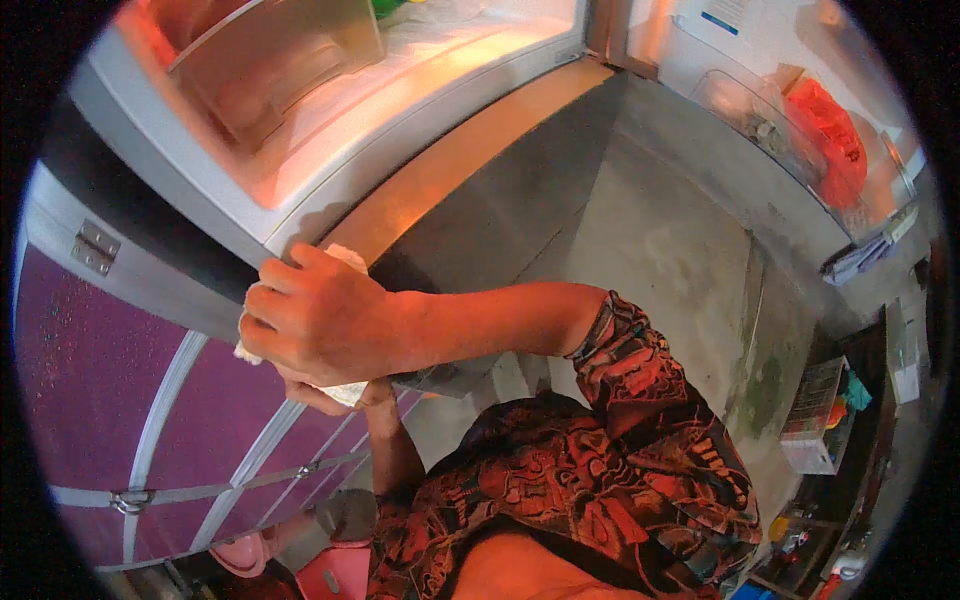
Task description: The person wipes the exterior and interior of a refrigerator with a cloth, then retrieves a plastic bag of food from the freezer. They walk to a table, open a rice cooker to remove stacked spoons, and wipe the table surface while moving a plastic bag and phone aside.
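Observation:
My right hand (322, 315) is closed on a white cloth (349, 259), which shows above and below its fingers near the lower corner of an opened refrigerator (274, 229). Just below it, my left hand (326, 397) is mostly hidden behind the right hand and the cloth; some of its fingers show against the cloth's lower edge. Inside the lit refrigerator is a translucent plastic drawer (292, 75). Whether the cloth touches the refrigerator's edge cannot be told.
A purple cabinet (90, 360) with metal latches stands at the left. The refrigerator door (787, 180) at the right holds a red plastic bag (832, 142) in its shelf. Pink plastic stools (337, 574) lie at the bottom left, and a white basket (817, 420) is at the right.

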Action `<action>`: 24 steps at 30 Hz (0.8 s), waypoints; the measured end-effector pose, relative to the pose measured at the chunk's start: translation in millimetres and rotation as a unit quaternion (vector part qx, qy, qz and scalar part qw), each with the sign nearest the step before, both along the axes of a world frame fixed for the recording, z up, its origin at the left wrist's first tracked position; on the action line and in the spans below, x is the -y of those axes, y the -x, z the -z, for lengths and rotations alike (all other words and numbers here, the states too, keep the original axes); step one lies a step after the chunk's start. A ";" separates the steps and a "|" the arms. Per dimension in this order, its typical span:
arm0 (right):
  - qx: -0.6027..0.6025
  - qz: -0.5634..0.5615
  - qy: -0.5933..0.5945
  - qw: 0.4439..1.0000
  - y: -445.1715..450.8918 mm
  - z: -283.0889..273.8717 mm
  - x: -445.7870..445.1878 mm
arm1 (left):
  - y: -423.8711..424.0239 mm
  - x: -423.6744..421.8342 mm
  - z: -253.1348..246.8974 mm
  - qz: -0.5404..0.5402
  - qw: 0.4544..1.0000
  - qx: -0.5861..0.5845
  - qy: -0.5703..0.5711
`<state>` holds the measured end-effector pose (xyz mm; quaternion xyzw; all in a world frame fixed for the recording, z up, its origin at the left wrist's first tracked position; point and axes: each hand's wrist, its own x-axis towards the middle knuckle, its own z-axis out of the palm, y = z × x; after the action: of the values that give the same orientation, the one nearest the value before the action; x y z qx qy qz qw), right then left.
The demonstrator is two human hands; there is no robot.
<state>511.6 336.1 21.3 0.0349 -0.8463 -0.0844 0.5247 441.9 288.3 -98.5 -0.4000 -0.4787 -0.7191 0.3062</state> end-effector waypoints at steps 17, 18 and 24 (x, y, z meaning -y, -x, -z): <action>-0.369 0.346 0.096 0.857 -166.0 125.3 -237.9 | 41.3 43.8 -3.1 -0.192 0.980 0.041 -0.024; -0.356 0.379 0.174 0.836 -183.2 142.1 -259.9 | 42.8 46.0 -2.1 -0.201 0.979 0.033 -0.020; -0.416 0.303 0.289 0.807 -189.4 155.8 -245.5 | 31.1 63.7 8.5 -0.239 0.970 0.040 -0.022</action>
<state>701.0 581.6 -134.6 -0.4154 -0.4995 0.0027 0.7602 410.9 224.6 -107.1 -0.2383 -0.5559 -0.6510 0.4586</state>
